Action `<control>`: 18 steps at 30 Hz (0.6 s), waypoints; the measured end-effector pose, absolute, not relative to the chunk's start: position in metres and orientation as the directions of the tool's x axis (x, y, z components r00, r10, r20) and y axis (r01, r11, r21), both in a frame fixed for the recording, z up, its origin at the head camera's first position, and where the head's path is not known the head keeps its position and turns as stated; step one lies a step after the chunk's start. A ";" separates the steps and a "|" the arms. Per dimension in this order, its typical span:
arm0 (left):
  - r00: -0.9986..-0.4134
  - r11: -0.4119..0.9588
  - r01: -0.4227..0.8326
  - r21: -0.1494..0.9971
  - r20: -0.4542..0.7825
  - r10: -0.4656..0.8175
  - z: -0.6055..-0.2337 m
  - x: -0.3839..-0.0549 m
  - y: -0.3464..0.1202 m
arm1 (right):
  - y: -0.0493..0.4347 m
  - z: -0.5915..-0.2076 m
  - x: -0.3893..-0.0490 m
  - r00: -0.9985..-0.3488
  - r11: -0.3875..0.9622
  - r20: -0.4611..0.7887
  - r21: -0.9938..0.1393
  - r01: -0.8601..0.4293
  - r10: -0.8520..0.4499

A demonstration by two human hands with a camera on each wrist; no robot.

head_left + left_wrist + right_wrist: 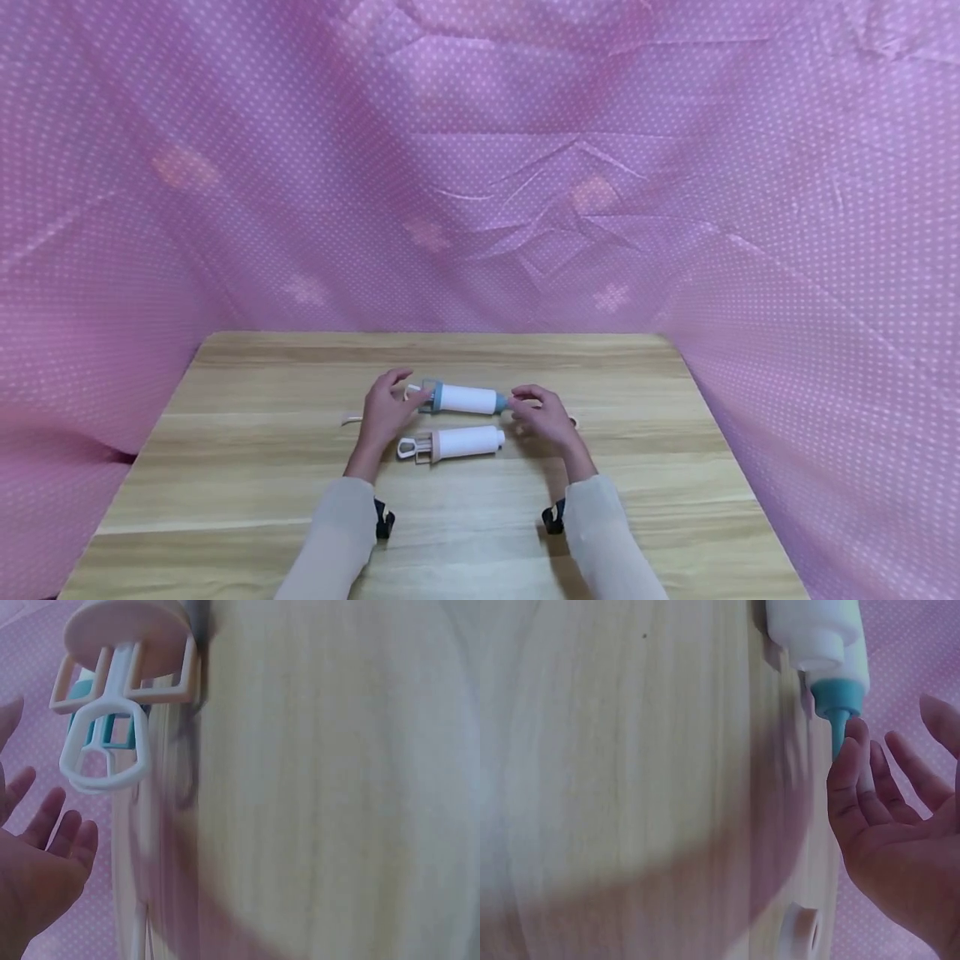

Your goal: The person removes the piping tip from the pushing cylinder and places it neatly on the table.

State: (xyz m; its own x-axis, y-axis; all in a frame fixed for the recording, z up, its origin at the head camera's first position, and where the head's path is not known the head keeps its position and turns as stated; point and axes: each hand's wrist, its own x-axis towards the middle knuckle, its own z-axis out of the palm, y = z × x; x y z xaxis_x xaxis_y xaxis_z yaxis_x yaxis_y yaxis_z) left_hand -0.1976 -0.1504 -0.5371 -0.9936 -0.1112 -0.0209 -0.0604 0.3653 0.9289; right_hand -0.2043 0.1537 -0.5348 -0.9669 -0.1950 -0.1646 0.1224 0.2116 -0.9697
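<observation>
Two toy-like syringes lie side by side on the table. The farther one, the teal-and-white syringe (468, 399), has a white barrel, teal collar and thin teal nozzle (839, 727). Nearer the body lies the beige-and-white syringe (468, 441), its white ring handle (105, 746) pointing left. My left hand (386, 408) is at the plunger end of the teal syringe, fingers apart; whether the thumb touches the collar is unclear. Around the nozzle end, my right hand (546, 415) has its fingers loosely bent. Its fingertips overlap the nozzle in view, so contact cannot be judged.
Behind the left wrist, a thin white rod (351, 419) lies on the wooden table (457, 533). A small beige-and-white round piece (801, 930) sits by the right wrist. Pink dotted cloth (480, 167) hangs round the back and sides.
</observation>
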 end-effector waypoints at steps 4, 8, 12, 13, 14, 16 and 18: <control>-0.997 0.380 -0.057 0.923 -0.030 -0.077 -0.540 -0.204 -0.145 | 0.150 -0.539 -0.208 -0.962 0.202 -0.174 -0.971 0.131 -0.211; -0.997 0.397 -0.060 0.916 -0.039 -0.060 -0.543 -0.206 -0.142 | 0.145 -0.542 -0.210 -0.955 0.196 -0.182 -0.971 0.137 -0.235; -0.998 0.420 -0.064 0.905 -0.051 -0.044 -0.544 -0.206 -0.139 | 0.142 -0.544 -0.210 -0.942 0.183 -0.204 -0.970 0.158 -0.267; -0.998 0.428 -0.065 0.901 -0.055 -0.036 -0.545 -0.206 -0.138 | 0.141 -0.544 -0.210 -0.940 0.183 -0.207 -0.970 0.161 -0.270; -0.998 0.433 -0.067 0.899 -0.060 -0.029 -0.545 -0.206 -0.137 | 0.141 -0.545 -0.209 -0.938 0.177 -0.216 -0.969 0.172 -0.270; -0.998 0.444 -0.066 0.894 -0.066 -0.016 -0.546 -0.206 -0.136 | 0.140 -0.545 -0.210 -0.941 0.173 -0.218 -0.969 0.177 -0.259; -0.998 0.451 -0.064 0.890 -0.068 -0.008 -0.546 -0.206 -0.136 | 0.138 -0.546 -0.210 -0.945 0.166 -0.218 -0.969 0.181 -0.244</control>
State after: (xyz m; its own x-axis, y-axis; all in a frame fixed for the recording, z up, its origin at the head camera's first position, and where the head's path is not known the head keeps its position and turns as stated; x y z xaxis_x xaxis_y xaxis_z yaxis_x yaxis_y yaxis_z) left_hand -0.2062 -0.1357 -0.5459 -0.9977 -0.0078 -0.0679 -0.0641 0.4515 0.8900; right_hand -0.2103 0.1383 -0.5456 -0.9449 -0.2440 -0.2182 0.1812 0.1655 -0.9694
